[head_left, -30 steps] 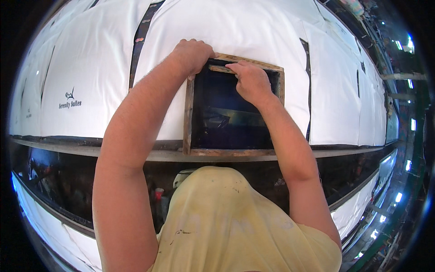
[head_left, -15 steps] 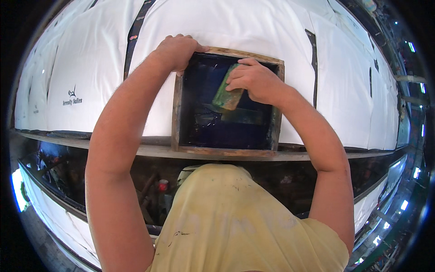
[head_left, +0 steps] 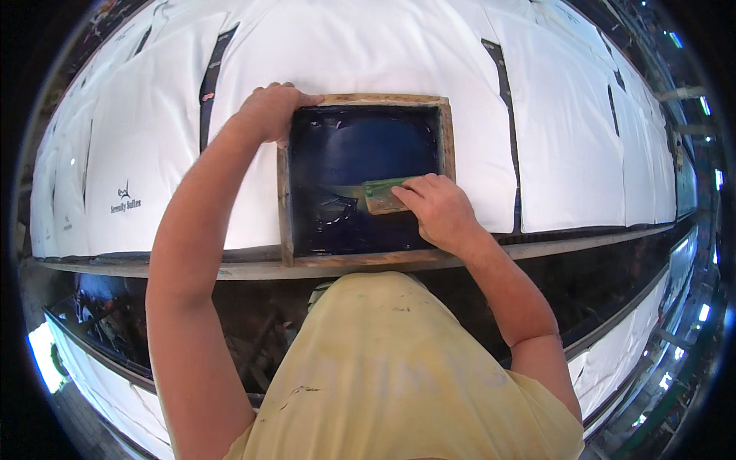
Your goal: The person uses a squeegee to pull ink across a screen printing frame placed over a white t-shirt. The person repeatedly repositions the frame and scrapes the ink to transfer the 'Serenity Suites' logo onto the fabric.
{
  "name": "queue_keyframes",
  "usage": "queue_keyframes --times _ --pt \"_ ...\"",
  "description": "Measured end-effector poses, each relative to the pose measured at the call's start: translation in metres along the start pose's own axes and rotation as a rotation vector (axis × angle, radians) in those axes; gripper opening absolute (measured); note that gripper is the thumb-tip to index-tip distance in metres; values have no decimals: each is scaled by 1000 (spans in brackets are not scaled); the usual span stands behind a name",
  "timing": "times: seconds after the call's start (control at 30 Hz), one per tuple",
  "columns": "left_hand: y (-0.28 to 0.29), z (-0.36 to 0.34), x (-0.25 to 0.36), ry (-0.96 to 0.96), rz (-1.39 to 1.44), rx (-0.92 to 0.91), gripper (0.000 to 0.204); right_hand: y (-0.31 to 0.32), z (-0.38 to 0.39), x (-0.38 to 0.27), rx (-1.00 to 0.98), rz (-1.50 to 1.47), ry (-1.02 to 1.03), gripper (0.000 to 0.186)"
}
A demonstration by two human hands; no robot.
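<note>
A wooden screen-printing frame [head_left: 448,142] with dark blue, wet-looking mesh [head_left: 368,146] lies on white fabric [head_left: 360,50]. At its far left corner, my left hand [head_left: 270,112] is closed round the wood. Inside the frame, right of the middle, my right hand [head_left: 445,211] grips the right end of a green squeegee [head_left: 383,201] with a worn brownish face. The squeegee rests on the mesh, lying roughly level from left to right. Dark ink streaks [head_left: 337,208] glisten to its left.
White cloth panels run along the table on both sides; the left one carries a small dark printed mark [head_left: 125,201]. Dark gaps [head_left: 506,115] separate the panels. A ledge [head_left: 245,271] borders the near side. More white cloth [head_left: 111,395] lies on another table at the lower left.
My right hand has drawn the squeegee nearer to me and turned it from a steep slant to nearly level. My left hand stays on the frame's corner. The whole view has shifted slightly.
</note>
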State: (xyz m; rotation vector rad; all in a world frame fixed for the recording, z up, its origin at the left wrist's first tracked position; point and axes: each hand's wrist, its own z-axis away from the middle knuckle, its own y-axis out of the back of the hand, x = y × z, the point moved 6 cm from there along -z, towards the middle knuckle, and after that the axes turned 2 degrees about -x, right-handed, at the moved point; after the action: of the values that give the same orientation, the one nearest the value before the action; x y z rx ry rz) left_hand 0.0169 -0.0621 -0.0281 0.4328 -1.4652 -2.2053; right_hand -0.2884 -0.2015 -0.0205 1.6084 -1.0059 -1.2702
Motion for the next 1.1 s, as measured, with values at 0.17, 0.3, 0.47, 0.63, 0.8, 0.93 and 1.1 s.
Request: queue_keyframes --times 0.17,0.3,0.47,0.63,0.8,0.93,1.1 --pt "2 0 2 8 -8 14 115 4 -46 9 -160 -122 -50 39" --pt "-7 -5 -4 -43 -5 86 110 -12 -113 12 -121 -95 -27 40" --pt "0 0 1 -25 17 61 110 -35 -159 19 -11 -26 -146 50" --pt "-2 2 1 -27 26 62 111 -46 -115 -26 35 21 -10 52" --pt "-8 -1 -4 -46 52 61 111 -48 -63 -72 18 12 9 55" --pt "-3 1 0 -39 31 56 111 -46 -38 -81 13 3 41 53" --pt "-2 -1 -3 -30 38 27 112 -13 -57 -48 -144 -95 -24 51"
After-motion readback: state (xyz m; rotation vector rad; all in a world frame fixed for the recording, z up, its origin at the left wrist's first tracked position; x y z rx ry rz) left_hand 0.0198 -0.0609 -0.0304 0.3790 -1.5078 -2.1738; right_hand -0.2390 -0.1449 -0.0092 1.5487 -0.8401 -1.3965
